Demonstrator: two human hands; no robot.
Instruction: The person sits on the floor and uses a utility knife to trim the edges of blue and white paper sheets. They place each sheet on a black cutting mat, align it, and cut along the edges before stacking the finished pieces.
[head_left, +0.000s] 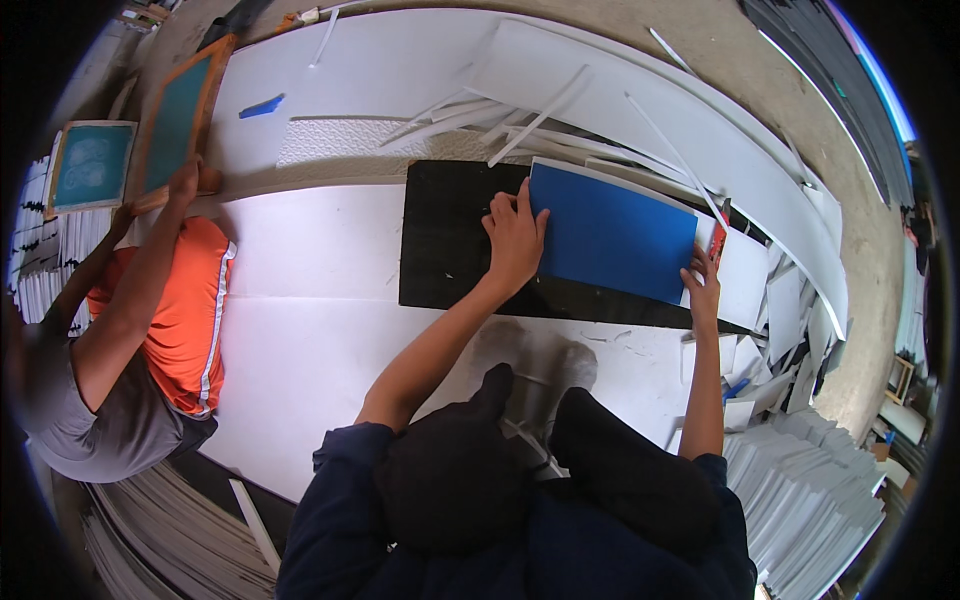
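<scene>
Dark-clothed knees point(630, 470) filled the foreground, bent below the work area. Beyond them, a flat rectangular blue sheet point(615, 230) lay over a smooth white board point(742, 265), with a black rectangular mat point(440, 240) underneath. The person's left hand point(515, 235) was spread loosely, fingers and thumb apart, at the sheet's left edge, gripping nothing that showed. The right hand point(703, 285) rested at the opposite edge with its fingers partly bent; whether it pinched the sheet or only pressed on it, I could not tell.

Laying the sheet out looked largely done: it was flat, with a thin white margin along its far edge and a wider bare stretch of board at the right. No cut showed in the blue, and neither hand was clear of it.

A red-handled cutter point(719, 235) lay just beyond the right hand, close enough to hinder its reach. Loose narrow white strips point(540, 115) crowded the far side, some close to the board, and piled white offcuts point(785, 305) hemmed in the right. Stacked white sheets point(810, 500) stood nearer. At left, a co-worker in orange trousers point(185, 320) handled a wood-framed teal screen point(180, 125), well apart.
</scene>
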